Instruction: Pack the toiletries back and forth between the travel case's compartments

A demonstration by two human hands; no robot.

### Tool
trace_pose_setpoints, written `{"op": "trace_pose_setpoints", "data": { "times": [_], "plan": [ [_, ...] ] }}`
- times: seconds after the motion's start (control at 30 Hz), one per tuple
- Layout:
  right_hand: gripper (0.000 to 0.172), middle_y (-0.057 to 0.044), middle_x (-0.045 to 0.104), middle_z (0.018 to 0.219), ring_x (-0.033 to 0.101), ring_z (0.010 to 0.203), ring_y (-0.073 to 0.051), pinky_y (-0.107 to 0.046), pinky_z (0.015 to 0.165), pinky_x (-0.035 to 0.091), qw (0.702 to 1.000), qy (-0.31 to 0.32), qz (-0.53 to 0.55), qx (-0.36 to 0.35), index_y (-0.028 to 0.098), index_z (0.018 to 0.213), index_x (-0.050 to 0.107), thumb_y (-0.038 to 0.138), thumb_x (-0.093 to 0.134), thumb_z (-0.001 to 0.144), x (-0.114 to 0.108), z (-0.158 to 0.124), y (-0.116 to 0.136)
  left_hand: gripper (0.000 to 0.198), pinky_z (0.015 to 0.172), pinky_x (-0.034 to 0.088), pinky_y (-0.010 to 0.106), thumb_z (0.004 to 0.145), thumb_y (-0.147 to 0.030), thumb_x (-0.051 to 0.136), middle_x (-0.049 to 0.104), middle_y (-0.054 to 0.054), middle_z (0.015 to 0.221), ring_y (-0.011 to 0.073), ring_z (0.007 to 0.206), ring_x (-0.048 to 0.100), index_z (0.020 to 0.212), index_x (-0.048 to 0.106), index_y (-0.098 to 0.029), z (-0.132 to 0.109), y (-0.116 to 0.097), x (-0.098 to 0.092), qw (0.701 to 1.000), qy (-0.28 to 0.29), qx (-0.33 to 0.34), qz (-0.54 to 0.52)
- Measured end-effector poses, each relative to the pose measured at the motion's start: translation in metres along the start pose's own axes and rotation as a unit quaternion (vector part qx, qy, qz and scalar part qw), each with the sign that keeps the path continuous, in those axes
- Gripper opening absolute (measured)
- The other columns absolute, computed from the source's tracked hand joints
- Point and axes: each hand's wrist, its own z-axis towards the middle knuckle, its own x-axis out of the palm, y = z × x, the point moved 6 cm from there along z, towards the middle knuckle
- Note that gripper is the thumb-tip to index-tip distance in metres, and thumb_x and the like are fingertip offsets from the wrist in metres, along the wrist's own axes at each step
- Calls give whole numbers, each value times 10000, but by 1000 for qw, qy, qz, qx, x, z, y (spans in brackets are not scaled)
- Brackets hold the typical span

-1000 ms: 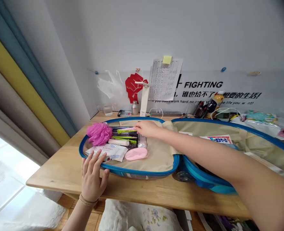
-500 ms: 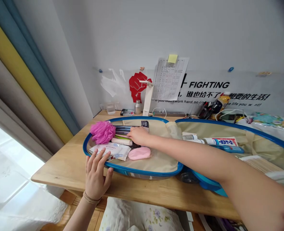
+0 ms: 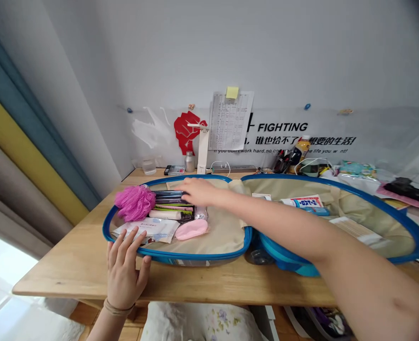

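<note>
Suitcase (image 3: pixel 227 234) lies open, right hand (image 3: pixel 199 192) at slim packets (image 3: pixel 167 196)

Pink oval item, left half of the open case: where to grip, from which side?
Probably pinch the right end of the pink oval item, coming from above and the right. It lies flat, with bare beige lining on that side; its left end sits right by the white packet, leaving less room.
</note>
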Motion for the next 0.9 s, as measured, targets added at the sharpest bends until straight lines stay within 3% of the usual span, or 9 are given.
{"op": "trace_pose_setpoints", "data": {
  "times": [0.13, 0.2, 0.27, 0.37, 0.5, 0.57, 0.7, 0.9],
  "plan": [
    [450, -66, 610, 1333, 583, 1125, -202, -291, 934, 436, 998, -24, 26, 46, 210, 1350, 579, 317, 402, 950, -49, -52, -60, 533, 1200, 178, 492, 945, -249, 468, 512, 140, 1425, 295, 1441, 324, 1474, 397, -244, 1, -1, 0, 1000, 0, -4, 2],
    [438, -72, 640, 1285, 602, 1109, -212, -320, 932, 449, 994, -4, 56, 97, 215, 1297, 623, 347, 418, 933, -60, -89, -96, 530, 1196, 187, 501, 945, -265, 467, 510, 134, 1431, 303, 1438, 329, 1471, 402, -250, 0, -1, 0, 1000, 1, -11, 0],
    [460, -81, 644, 1285, 603, 1124, -233, -346, 946, 451, 981, 36, 89, 170, 220, 1290, 630, 389, 425, 915, -59, -130, -131, 529, 1195, 191, 511, 946, -277, 464, 505, 129, 1439, 310, 1437, 332, 1471, 405, -255, 0, 0, 0, 1000, -1, -17, -2],
    [518, -133, 668, 1247, 630, 1091, -271, -366, 935, 468, 959, 113, 111, 237, 173, 1288, 637, 391, 522, 833, -38, -190, -163, 536, 1196, 188, 519, 945, -273, 464, 500, 127, 1446, 311, 1438, 329, 1477, 399, -259, 0, 0, 0, 1000, -4, -15, -5],
    [649, -134, 596, 1373, 552, 1263, -319, -374, 1030, 430, 916, 246, 117, 294, 207, 1298, 639, 314, 657, 658, 5, -256, -179, 549, 1202, 165, 521, 944, -255, 468, 493, 133, 1451, 308, 1444, 319, 1486, 390, -256, 0, 0, 0, 1000, -1, -8, -4],
    [697, -129, 561, 1414, 524, 1303, -311, -366, 1053, 417, 904, 264, 113, 316, 219, 1332, 614, 278, 635, 638, 20, -275, -182, 550, 1204, 160, 520, 945, -250, 467, 494, 136, 1450, 306, 1447, 315, 1489, 387, -253, 0, 0, 0, 1000, -1, -7, -3],
    [746, -141, 565, 1404, 559, 1263, -311, -382, 1035, 438, 908, 239, 106, 328, 233, 1357, 591, 217, 583, 611, 32, -287, -184, 540, 1202, 164, 521, 949, -255, 462, 494, 138, 1452, 307, 1445, 320, 1485, 396, -249, 0, 0, 0, 1000, -5, -7, -2],
    [793, -151, 554, 1403, 552, 1272, -296, -353, 1070, 420, 909, 244, 90, 325, 206, 1351, 578, 182, 567, 558, 40, -284, -181, 542, 1201, 169, 516, 949, -253, 465, 497, 128, 1449, 300, 1443, 323, 1486, 390, -264, 1, -1, -1, 1000, -6, -8, -2]
  ]
}}
